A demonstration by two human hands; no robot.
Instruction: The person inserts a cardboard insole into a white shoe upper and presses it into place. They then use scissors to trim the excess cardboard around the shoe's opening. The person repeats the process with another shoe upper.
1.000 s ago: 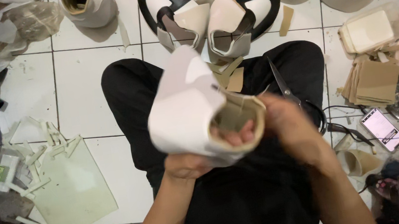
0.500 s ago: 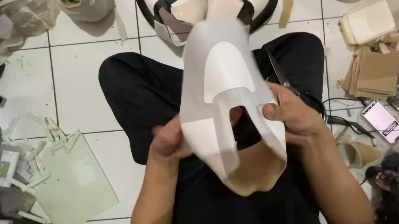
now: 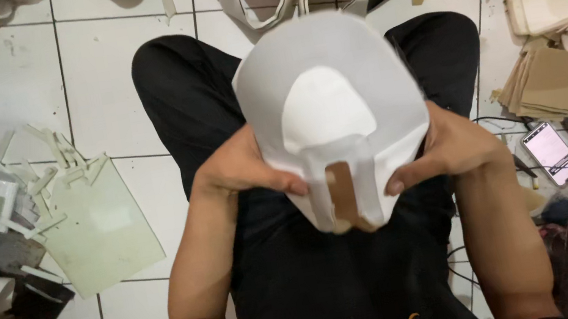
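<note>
Since half a second earlier, the one white shoe upper had tipped toward the camera, showing one brown strip. It sat over the lap between two hands, left hand and right hand each gripping a lower edge.

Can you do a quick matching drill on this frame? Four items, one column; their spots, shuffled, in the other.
Things:
1. white shoe upper
2. phone
3. pale green sheet
4. stack of brown card pieces

Places:
A. flat on the tiled floor at image left, with small strips along its upper edge
B. held between the left hand and right hand, over the lap
C. on the floor at image right, screen lit
D. at image right, just below a pale box

Pairs: 1-B, 2-C, 3-A, 4-D
</note>
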